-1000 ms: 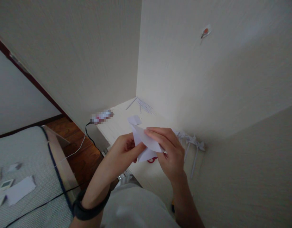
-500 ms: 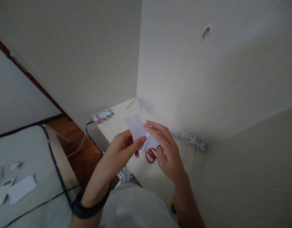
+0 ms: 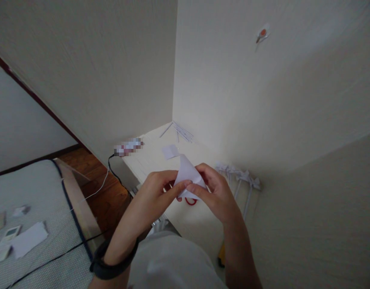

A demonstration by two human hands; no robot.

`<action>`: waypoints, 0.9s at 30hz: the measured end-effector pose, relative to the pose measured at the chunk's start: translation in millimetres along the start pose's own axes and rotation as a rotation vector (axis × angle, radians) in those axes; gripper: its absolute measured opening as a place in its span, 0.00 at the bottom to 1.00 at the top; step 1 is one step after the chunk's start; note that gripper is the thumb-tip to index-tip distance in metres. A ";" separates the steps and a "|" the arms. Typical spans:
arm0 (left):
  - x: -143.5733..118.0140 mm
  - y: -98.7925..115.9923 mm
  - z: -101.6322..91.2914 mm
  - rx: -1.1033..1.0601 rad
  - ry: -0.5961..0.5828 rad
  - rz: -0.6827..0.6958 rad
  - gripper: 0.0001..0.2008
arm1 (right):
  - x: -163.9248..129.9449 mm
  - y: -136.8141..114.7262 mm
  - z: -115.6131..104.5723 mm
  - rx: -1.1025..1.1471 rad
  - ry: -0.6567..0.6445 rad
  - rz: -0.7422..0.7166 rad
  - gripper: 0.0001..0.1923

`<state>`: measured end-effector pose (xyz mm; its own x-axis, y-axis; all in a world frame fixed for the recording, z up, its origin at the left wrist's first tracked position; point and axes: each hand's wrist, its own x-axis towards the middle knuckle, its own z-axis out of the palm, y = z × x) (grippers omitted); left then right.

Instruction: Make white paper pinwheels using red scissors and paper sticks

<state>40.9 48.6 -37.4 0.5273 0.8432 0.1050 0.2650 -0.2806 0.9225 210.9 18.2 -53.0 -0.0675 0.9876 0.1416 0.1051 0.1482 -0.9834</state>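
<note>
Both hands hold one small white sheet of paper, partly bent or folded, above the pale tabletop. My left hand pinches its left and lower side, thumb on top. Opposite it, my right hand grips the right side, its thumb close to the left thumb. Beneath the paper, part of a red scissors handle shows; the blades are hidden. Another small white paper piece lies flat just beyond the hands. To the right, several white paper pinwheels on thin sticks lie against the wall.
Several thin white sticks lie in the table's far corner. A blurred-out object with cables is at the left edge. A yellow and black tool lies near my right forearm. A bed at left bears papers and a remote.
My right hand has come down and its thumb now presses near the left thumb. The held paper has turned, with a corner pointing up. The flat piece behind it is now uncovered.
</note>
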 end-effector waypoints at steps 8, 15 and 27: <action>-3.8 4.4 -2.3 0.123 0.028 0.033 0.05 | 4.7 5.7 -3.6 0.086 0.155 -0.001 0.05; -6.9 13.7 -2.0 0.177 0.067 0.073 0.03 | 1.6 4.0 0.9 0.049 0.173 0.024 0.13; -11.7 13.5 -0.5 0.122 0.169 0.077 0.08 | 0.8 7.3 1.8 0.063 0.190 0.007 0.10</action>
<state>37.9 35.2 -26.1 0.4097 0.8791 0.2438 0.3301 -0.3920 0.8587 209.9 20.0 -60.3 0.1221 0.9814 0.1482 0.0418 0.1441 -0.9887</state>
